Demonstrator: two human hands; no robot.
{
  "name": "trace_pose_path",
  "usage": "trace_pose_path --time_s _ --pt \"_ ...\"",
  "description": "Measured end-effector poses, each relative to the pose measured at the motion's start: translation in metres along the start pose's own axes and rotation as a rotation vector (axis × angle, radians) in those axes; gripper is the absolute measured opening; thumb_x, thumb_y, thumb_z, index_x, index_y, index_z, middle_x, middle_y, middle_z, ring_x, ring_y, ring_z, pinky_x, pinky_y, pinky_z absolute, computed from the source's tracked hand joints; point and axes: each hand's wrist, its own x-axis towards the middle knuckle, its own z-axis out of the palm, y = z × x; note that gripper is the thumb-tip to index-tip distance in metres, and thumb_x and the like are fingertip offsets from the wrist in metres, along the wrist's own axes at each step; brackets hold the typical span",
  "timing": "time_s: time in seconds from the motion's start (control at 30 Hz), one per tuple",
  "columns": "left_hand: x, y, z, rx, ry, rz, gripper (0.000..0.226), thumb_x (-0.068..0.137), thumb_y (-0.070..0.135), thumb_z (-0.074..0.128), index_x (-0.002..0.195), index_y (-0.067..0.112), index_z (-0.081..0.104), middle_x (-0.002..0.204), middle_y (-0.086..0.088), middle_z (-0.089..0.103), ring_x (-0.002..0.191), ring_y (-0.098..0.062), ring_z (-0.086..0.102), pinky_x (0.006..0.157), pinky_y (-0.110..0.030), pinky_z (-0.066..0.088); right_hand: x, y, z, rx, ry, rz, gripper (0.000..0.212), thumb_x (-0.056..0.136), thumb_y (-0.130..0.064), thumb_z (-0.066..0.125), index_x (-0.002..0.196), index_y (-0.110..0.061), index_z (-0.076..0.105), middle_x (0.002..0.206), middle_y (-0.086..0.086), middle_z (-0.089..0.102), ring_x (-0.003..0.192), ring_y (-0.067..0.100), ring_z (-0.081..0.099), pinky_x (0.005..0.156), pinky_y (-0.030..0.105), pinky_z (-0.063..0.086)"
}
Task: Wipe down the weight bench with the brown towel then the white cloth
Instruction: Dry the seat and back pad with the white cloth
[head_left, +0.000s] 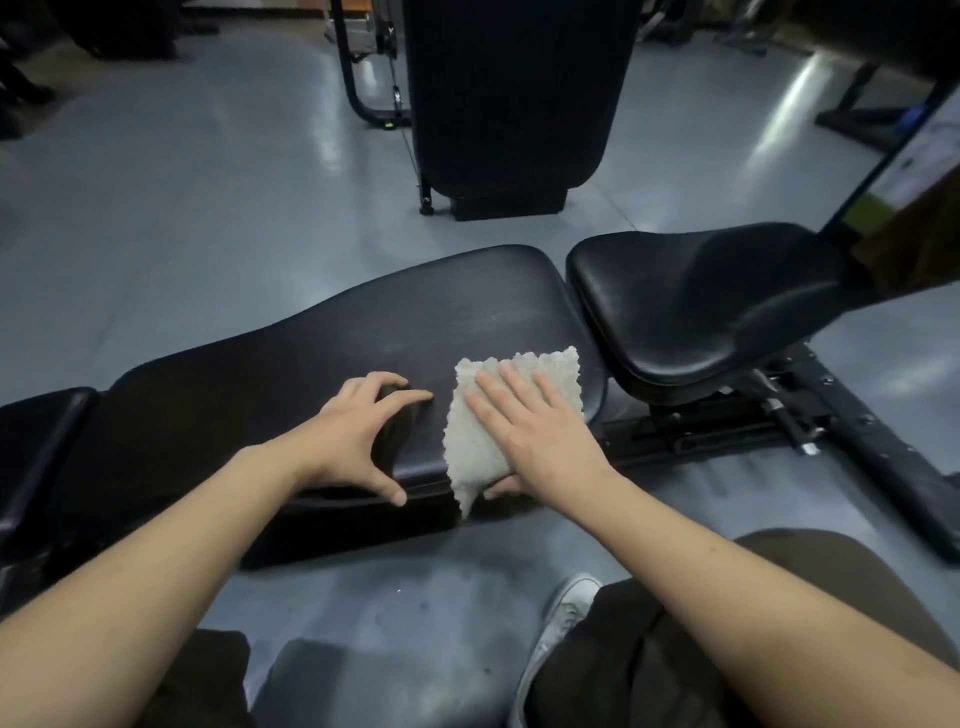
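Two hands on the pad now, and I'm on the white cloth (511, 415), so I judge this to be the second pass. My right hand (530, 431) lies flat on it, fingers straight and spread, thumb tucked under the near edge where the cloth drapes over the lip of the weight bench (322, 332). My left hand (358, 431) is arched just left of the cloth, fingertips and thumb pressing the pad and holding nothing; something dark sits under the palm, and I can't tell whether it is the brown towel. The cloth lies at the right end of the long back pad, near the gap before the seat pad (701, 306).

To do this well, I'd keep the palm flat with even pressure and sweep in long overlapping strokes towards the left, covering the rounded near edge too.

The cloth looks nubbly and thick, with ragged edges; the upholstery is smooth black vinyl, faintly streaked, with softly rounded corners. Glossy grey floor (182, 208) all round.
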Motion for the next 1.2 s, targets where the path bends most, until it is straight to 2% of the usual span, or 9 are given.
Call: trace_pose_path --time_s 0.2,0.33,0.5,0.67,0.77,0.83,0.9,1.0,1.2 --pt "0.008 0.007 -0.004 0.021 -0.026 -0.023 0.129 0.042 0.059 0.094 0.15 0.045 0.024 0.148 0.012 0.017 0.14 -0.016 0.014 0.117 -0.038 0.029 -0.017 0.052 -0.003 0.15 -0.015 0.053 0.131 0.055 -0.075 0.078 0.16 -0.02 0.023 0.168 0.003 0.017 0.155 0.029 0.009 0.123 0.048 0.002" --pt "0.008 0.008 -0.004 0.009 -0.021 -0.021 0.128 0.043 0.059 0.093 0.15 0.046 0.024 0.148 0.012 0.016 0.14 -0.014 0.013 0.117 -0.035 0.027 -0.019 0.076 -0.006 0.486 -0.035 0.025 0.115 0.064 -0.063 0.082 0.159 -0.026 0.026 0.168 -0.009 0.011 0.154 0.013 -0.003 0.123 0.034 -0.009" --pt "0.003 0.008 -0.001 -0.027 -0.009 -0.023 0.126 0.048 0.057 0.093 0.152 0.047 0.022 0.153 0.012 0.013 0.143 -0.011 0.008 0.118 -0.032 0.023 -0.012 0.083 -0.009 0.702 0.009 0.26 0.079 0.093 -0.051 0.064 0.158 -0.025 0.027 0.167 -0.011 0.01 0.153 0.007 -0.008 0.125 0.044 0.001" --pt "0.0 0.007 0.002 -0.044 -0.003 -0.028 0.125 0.05 0.057 0.091 0.152 0.049 0.019 0.156 0.014 0.01 0.144 -0.009 0.005 0.118 -0.03 0.02 0.002 0.064 -0.008 0.584 0.028 0.481 0.084 0.099 -0.056 0.049 0.161 -0.013 0.01 0.169 0.007 -0.008 0.154 0.026 -0.017 0.123 0.034 -0.007" --pt "-0.001 0.007 0.004 -0.068 0.005 -0.034 0.124 0.051 0.056 0.09 0.152 0.05 0.019 0.157 0.015 0.01 0.145 -0.008 0.003 0.118 -0.029 0.019 0.013 0.055 -0.008 0.398 0.001 0.56 0.092 0.096 -0.069 0.033 0.16 -0.007 0.009 0.168 0.018 -0.003 0.154 0.033 -0.01 0.123 0.038 -0.006" --pt "-0.003 0.007 0.006 -0.087 0.011 -0.035 0.123 0.053 0.055 0.09 0.153 0.051 0.018 0.158 0.017 0.008 0.146 -0.006 0.0 0.119 -0.029 0.018 0.02 0.05 -0.01 0.33 0.0 0.604 0.098 0.088 -0.076 0.022 0.159 -0.01 0.012 0.167 0.017 0.002 0.153 0.032 -0.004 0.123 0.04 0.004" --pt "-0.005 0.006 0.009 -0.096 0.016 -0.029 0.121 0.056 0.054 0.089 0.153 0.05 0.017 0.16 0.017 0.005 0.147 -0.005 -0.002 0.12 -0.026 0.014 0.027 0.049 -0.013 0.331 -0.001 0.637 0.096 0.089 -0.075 0.03 0.159 -0.013 0.013 0.166 0.014 0.005 0.152 0.032 0.001 0.121 0.041 0.012" --pt "-0.007 0.004 0.012 -0.094 0.02 -0.007 0.118 0.062 0.052 0.088 0.154 0.049 0.014 0.162 0.017 0.001 0.148 -0.005 -0.006 0.118 -0.021 0.007 0.038 0.053 -0.018 0.339 -0.022 0.651 0.097 0.088 -0.074 0.043 0.159 -0.015 0.013 0.166 0.013 0.007 0.152 0.032 0.006 0.121 0.041 0.014" --pt "-0.008 -0.002 0.019 -0.117 0.022 0.017 0.113 0.067 0.055 0.084 0.15 0.058 0.007 0.163 0.021 -0.01 0.149 -0.003 -0.016 0.119 -0.022 0.003 0.062 0.063 -0.014 0.309 -0.05 0.69 0.106 0.084 -0.079 0.048 0.159 -0.012 0.014 0.163 0.017 0.013 0.144 0.035 0.021 0.116 0.042 0.028"
